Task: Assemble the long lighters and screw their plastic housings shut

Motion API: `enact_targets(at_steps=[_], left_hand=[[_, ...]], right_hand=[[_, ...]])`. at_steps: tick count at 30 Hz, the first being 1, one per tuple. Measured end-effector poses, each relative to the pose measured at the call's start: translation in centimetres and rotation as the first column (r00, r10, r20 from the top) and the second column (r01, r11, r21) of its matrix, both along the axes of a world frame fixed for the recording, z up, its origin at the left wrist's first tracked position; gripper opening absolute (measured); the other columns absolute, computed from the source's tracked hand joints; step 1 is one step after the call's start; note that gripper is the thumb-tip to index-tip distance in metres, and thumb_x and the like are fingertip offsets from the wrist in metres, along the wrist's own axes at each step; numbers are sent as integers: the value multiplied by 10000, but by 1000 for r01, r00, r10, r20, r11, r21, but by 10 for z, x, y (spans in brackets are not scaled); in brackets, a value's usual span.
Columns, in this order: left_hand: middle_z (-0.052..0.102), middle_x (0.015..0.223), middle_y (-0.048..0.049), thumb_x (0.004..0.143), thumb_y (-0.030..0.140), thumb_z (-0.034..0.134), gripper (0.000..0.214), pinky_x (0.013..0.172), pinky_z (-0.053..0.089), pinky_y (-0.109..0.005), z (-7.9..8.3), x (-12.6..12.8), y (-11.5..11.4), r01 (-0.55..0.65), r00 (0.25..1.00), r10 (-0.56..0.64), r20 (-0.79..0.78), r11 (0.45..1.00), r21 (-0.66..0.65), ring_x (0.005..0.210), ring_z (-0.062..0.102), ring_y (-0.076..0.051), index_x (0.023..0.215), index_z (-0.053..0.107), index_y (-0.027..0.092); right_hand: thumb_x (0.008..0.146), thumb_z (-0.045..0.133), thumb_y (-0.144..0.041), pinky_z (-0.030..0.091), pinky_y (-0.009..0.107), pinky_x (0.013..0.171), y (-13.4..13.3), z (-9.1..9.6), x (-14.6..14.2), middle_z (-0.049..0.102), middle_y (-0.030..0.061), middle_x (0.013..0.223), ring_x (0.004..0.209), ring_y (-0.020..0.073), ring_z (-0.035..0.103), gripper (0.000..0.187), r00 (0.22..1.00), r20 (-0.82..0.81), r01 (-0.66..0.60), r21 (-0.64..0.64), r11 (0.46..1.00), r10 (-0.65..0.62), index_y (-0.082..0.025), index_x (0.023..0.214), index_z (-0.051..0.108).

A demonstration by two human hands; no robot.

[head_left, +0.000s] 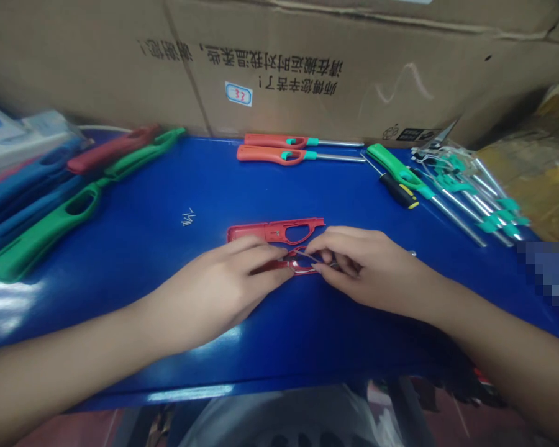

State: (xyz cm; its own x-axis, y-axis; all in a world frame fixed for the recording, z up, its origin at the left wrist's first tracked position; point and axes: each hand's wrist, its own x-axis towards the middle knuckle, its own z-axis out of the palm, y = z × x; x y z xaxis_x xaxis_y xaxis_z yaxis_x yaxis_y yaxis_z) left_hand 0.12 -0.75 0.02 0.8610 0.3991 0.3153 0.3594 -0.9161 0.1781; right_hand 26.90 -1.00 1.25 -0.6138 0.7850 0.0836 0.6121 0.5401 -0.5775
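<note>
Below frame center, our left hand (226,279) pinches red shell (304,271) between fingertips; right hand (370,264) at its right end, grip unclear.

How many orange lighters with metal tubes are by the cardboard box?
2. The rear orange lighter lies along the cardboard box's base; the front orange lighter lies beside it, on the near side. Both show clearly.

The only camera sits on the person's head, near side of the blue table (140,223), looking forward and down, close over left hand (230,276) and right hand (377,270), toward the far cardboard box (116,74).
</note>
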Motion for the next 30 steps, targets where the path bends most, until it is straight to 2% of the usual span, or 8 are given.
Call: enact_targets(at_steps=[3, 7, 10, 14, 18, 24, 27, 30], left_hand=[[731, 1279, -110, 1041, 128, 488, 300, 1013, 613, -432, 0, -1, 2, 34, 999, -34, 10, 998, 59, 1164, 690, -267, 1277, 672, 116], [729, 1313, -102, 1023, 110, 489, 329, 1041, 608, -409, 0, -4, 2, 63, 998, -62, -18, 993, 102, 1194, 692, -263, 1314, 643, 100], [700, 1360, -133, 990, 68, 458, 407, 1050, 604, -399, 3, -6, 0, 86, 994, -75, -83, 988, 127, 1253, 661, -279, 1370, 602, 66], [706, 1328, -187, 959, 34, 391, 459, 954, 647, -402, 9, -6, -3, 79, 985, -52, -167, 984, 161, 1238, 667, -311, 1373, 587, 15], [698, 1337, -195, 965, 42, 416, 442, 940, 654, -415, 8, -6, -3, 72, 989, -52, -142, 987, 142, 1238, 671, -317, 1372, 587, 18], [695, 1364, -151, 978, 70, 478, 404, 1003, 629, -418, -1, -7, 4, 52, 996, -42, -77, 990, 128, 1254, 670, -300, 1360, 608, 67], [681, 1389, -136, 974, 82, 501, 420, 1018, 620, -418, -3, -9, 6, 23, 998, -18, -55, 996, 90, 1277, 654, -291, 1383, 597, 90], [656, 1431, -117, 976, 93, 499, 453, 1040, 608, -422, -3, -12, 7, 13, 999, -10, -54, 998, 56, 1300, 639, -281, 1419, 580, 132]], right_hand=[[938, 568, -127, 407, 242, 615, -1, 0, 0, 638, 16, 886, 654, 106, 510, 170, 998, 54, -21, 50, 999, 19, -205, 1057, 661], [922, 593, -125, 408, 241, 598, 0, 0, 1, 639, 12, 863, 640, 104, 509, 158, 1000, 29, -12, 53, 999, 10, -193, 1043, 667], [922, 595, -126, 415, 244, 598, 1, -2, 2, 648, 15, 874, 647, 108, 523, 170, 1000, 12, -13, 57, 998, 12, -194, 1059, 671], [964, 543, -133, 450, 264, 666, 2, -3, 1, 684, 36, 964, 737, 134, 578, 227, 997, 42, -73, 44, 996, 72, -213, 1140, 662], [980, 539, -151, 475, 273, 745, 0, 0, 2, 680, 54, 1053, 873, 154, 625, 200, 995, 50, -85, 23, 996, 83, -210, 1112, 678], [1021, 561, -236, 496, 258, 776, 0, 7, 8, 666, 61, 1034, 871, 136, 634, 174, 986, -76, -145, 27, 989, 147, -204, 1054, 729], [1009, 579, -249, 489, 266, 684, 9, 8, 16, 687, 57, 1029, 738, 129, 598, 219, 995, -97, -3, 158, 987, 19, -220, 1182, 709], [982, 589, -259, 478, 307, 659, 28, 10, 37, 688, 58, 968, 647, 146, 544, 280, 964, -42, 262, 313, 913, -263, -212, 1239, 689]])
